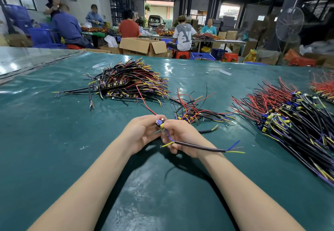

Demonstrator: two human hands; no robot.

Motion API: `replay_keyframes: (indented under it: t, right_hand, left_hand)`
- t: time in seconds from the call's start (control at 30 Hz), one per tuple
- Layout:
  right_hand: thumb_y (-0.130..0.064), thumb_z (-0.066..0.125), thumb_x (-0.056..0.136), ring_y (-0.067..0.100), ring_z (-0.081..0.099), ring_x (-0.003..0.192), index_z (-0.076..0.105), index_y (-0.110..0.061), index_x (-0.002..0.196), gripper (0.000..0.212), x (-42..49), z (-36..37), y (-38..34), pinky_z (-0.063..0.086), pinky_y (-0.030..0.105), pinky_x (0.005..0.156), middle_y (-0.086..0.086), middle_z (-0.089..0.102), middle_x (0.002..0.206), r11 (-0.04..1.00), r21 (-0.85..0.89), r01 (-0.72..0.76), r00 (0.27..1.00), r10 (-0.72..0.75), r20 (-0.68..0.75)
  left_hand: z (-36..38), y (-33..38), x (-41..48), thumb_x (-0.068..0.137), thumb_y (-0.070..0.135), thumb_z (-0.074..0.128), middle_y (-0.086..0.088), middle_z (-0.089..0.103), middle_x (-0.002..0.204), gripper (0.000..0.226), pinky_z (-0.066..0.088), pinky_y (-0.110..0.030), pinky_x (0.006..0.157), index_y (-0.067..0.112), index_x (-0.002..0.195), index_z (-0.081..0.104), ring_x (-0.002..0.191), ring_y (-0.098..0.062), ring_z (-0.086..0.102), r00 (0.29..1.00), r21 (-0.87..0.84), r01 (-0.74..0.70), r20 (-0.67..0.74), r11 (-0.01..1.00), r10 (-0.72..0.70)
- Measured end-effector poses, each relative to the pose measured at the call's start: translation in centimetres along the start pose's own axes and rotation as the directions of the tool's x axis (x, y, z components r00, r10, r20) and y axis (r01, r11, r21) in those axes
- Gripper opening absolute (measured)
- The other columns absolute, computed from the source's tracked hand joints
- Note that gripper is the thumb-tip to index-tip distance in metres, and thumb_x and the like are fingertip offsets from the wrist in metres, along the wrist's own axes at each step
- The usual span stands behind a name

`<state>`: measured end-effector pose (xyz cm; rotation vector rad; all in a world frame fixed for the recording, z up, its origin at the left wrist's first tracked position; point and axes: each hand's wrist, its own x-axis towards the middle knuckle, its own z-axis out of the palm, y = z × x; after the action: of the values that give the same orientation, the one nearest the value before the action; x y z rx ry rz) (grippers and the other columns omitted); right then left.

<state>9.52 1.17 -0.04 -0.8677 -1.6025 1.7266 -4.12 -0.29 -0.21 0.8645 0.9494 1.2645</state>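
Both my hands meet above the green table point(54, 140) and hold one small circuit module point(160, 123) between them. My left hand point(142, 133) grips the module from the left, fingers curled round it. My right hand point(182, 136) pinches it from the right. A red wire point(144, 102) runs from the module up and away to the left. A black sheathed cable point(198, 146) hangs from it across my right wrist and ends in blue and yellow strands.
A stacked pile of wired modules point(126, 82) lies ahead on the left. A small loose tangle point(193, 111) sits just right of my hands. A long heap of modules point(292, 122) fills the right side. Several people work at tables beyond, among cardboard boxes point(142, 46).
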Motion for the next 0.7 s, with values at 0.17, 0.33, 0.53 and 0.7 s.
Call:
replay_keyframes:
  t: [0.17, 0.33, 0.53, 0.7]
  right_hand:
    - [-0.020, 0.047, 0.095, 0.008, 0.038, 0.030, 0.054, -0.013, 0.072, 0.025, 0.1, 0.2, 0.6, 0.033, 0.013, 0.031, -0.002, 0.050, 0.041, 0.997, -0.071, 0.036, 0.998, -0.040, -0.055]
    - [-0.015, 0.047, 0.093, 0.010, 0.034, 0.026, 0.053, -0.014, 0.069, 0.025, 0.3, 0.3, 0.7, 0.027, 0.012, 0.029, -0.001, 0.048, 0.039, 0.996, -0.083, 0.011, 0.997, -0.017, -0.070]
    - [-0.011, 0.047, 0.091, 0.009, 0.031, 0.025, 0.045, -0.015, 0.057, 0.035, 0.1, 0.3, 0.6, 0.023, 0.011, 0.029, -0.003, 0.044, 0.040, 0.995, -0.102, -0.005, 1.000, 0.004, -0.016]
    - [-0.009, 0.045, 0.091, 0.009, 0.031, 0.026, 0.044, -0.015, 0.059, 0.033, -0.2, 0.3, 0.4, 0.021, 0.010, 0.032, -0.002, 0.042, 0.041, 0.995, -0.092, -0.042, 0.998, 0.045, 0.032]
  left_hand:
    - [0.2, -0.4, 0.0, 0.083, 0.004, 0.062, 0.001, 0.067, 0.059, 0.013, 0.052, -0.016, 0.053, 0.008, 0.071, 0.066, 0.055, -0.008, 0.064, 0.985, 0.157, -0.073, -0.143, 0.985, 0.096]
    - [0.1, -0.4, 0.3, 0.078, 0.002, 0.068, 0.001, 0.065, 0.060, 0.015, 0.047, -0.013, 0.044, 0.009, 0.067, 0.063, 0.061, -0.007, 0.061, 0.938, 0.201, -0.099, -0.307, 0.975, 0.158]
    - [-0.5, 0.2, 0.5, 0.079, 0.000, 0.069, -0.002, 0.061, 0.071, 0.017, 0.049, -0.012, 0.044, 0.010, 0.067, 0.062, 0.068, -0.009, 0.058, 0.847, 0.237, -0.194, -0.449, 0.952, 0.284]
    - [-1.9, 0.7, 1.1, 0.080, 0.000, 0.068, -0.001, 0.061, 0.071, 0.007, 0.050, -0.013, 0.046, 0.004, 0.076, 0.064, 0.065, -0.008, 0.057, 0.769, 0.268, -0.241, -0.534, 0.933, 0.352]
